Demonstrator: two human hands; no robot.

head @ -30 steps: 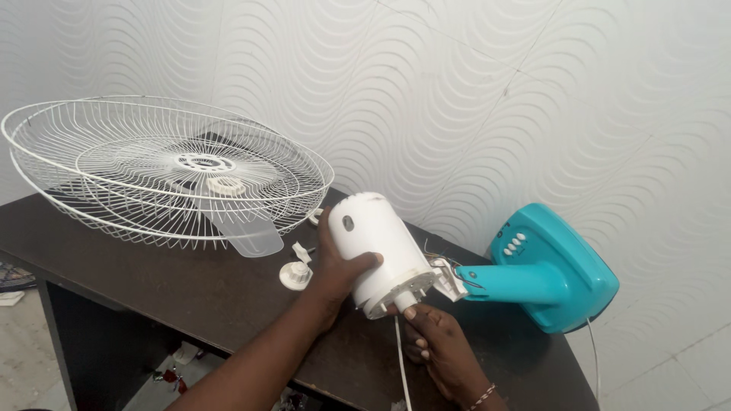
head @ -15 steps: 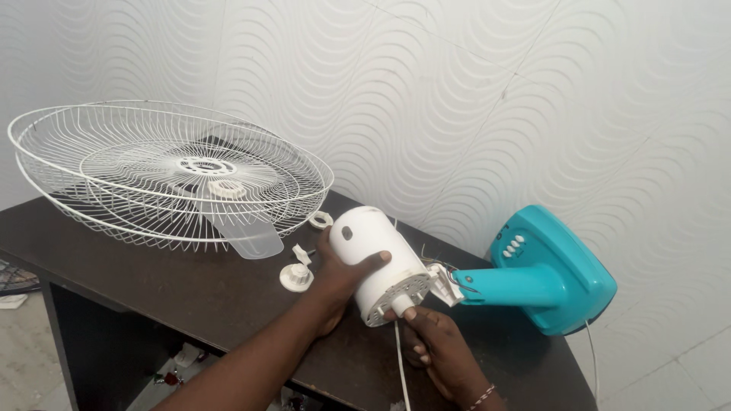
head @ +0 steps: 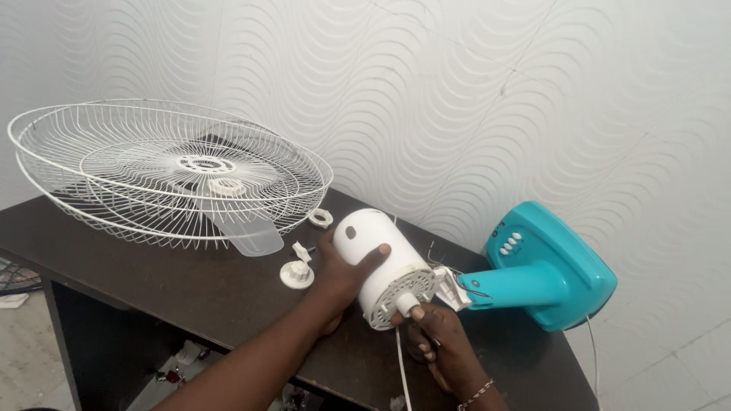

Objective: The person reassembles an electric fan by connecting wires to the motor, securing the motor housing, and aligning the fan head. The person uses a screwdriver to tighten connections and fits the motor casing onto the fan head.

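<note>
Left hand (head: 339,278) fingers wrapped around smooth white cylindrical motor housing (head: 381,262), right hand (head: 438,342) fingertips pinching its stub shaft (head: 407,306), round wire grilles (head: 167,175) far left, glossy teal base (head: 548,266) right.

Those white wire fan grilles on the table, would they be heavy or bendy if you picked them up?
The wire grilles probably feel light for their width, being thin open wire. They would likely flex a little. Their rounded undersides may rock on the table.

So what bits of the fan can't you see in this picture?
- Far side of the white motor housing: head view, hidden behind the left hand.
- Right hand fingertips: head view, tucked under the motor's face.
- Teal base underside: faces away.
- Small white parts: too small to identify.
- Fan blade under the wire guards: partly screened by the wires.
</note>
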